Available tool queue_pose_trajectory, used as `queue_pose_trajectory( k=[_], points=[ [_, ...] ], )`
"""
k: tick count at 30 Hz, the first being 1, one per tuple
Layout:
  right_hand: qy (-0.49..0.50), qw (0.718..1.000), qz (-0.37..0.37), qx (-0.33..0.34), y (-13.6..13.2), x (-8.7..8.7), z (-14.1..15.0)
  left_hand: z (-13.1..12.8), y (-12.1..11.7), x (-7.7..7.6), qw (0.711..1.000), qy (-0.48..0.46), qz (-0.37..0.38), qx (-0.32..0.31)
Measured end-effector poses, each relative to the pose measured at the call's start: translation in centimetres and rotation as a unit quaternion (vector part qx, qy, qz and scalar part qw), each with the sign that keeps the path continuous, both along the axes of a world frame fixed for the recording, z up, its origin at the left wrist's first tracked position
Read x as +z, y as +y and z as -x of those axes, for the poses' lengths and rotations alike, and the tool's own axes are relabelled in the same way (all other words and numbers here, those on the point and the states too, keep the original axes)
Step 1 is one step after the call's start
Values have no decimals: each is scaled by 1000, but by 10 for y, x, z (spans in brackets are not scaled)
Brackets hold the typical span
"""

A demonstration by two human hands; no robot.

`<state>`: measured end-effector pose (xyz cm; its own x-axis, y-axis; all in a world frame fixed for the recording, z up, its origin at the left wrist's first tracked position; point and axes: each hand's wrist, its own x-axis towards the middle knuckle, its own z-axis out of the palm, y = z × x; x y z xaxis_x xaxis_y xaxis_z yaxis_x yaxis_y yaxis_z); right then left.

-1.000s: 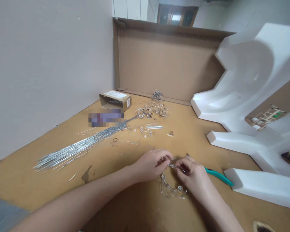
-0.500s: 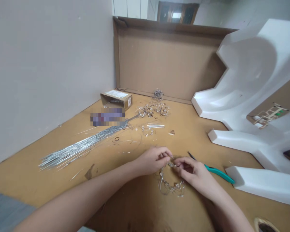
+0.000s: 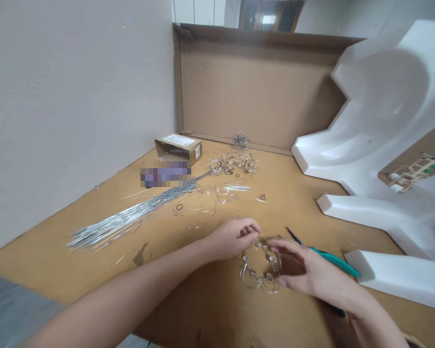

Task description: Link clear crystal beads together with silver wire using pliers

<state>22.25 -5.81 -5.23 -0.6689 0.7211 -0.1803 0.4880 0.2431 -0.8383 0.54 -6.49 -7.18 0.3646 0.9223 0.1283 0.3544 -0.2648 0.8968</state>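
A ring of looped silver wire with clear beads [image 3: 268,276] hangs together over the near part of the table, its loose wire ends sticking outward. My left hand [image 3: 239,236] is closed in a pinch on the wire at the ring's upper left. On the ring's right side, my right hand [image 3: 300,266] has thumb and fingers apart, the fingertips at or touching its edge. Pliers with teal handles [image 3: 335,262] lie just beyond my right hand, which partly hides them.
A bundle of straight silver wires [image 3: 130,212] lies left on the table [image 3: 290,193]. Behind are beaded wire pieces [image 3: 235,163], a wire tangle [image 3: 240,140] and an open small carton [image 3: 197,152]. White foam blocks [image 3: 402,275] border the right; a cardboard wall [image 3: 253,92] stands at the back.
My right hand has opened from its pinch and moved to the ring's right side. The beaded wire, earlier a partly open curve, now shows as a round loop. My left hand keeps its pinch.
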Motion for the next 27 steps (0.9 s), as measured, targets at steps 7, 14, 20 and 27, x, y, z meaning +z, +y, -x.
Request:
queue_pose_trajectory(
  k=[7,14,20,27],
  points=[
    [-7,1000,3,6,1,-2,-2,1,-1,2,1000,-2,2,3],
    [2,1000,1,10,1,-3,-1,0,-1,0,1000,1,-5,4],
    [-7,1000,-20,7,2,-4,-1,0,-1,0,1000,5,-8,5],
    [-13,1000,-22,5,0,-3,-1,2,-1,1,1000,8,-9,1]
  ],
)
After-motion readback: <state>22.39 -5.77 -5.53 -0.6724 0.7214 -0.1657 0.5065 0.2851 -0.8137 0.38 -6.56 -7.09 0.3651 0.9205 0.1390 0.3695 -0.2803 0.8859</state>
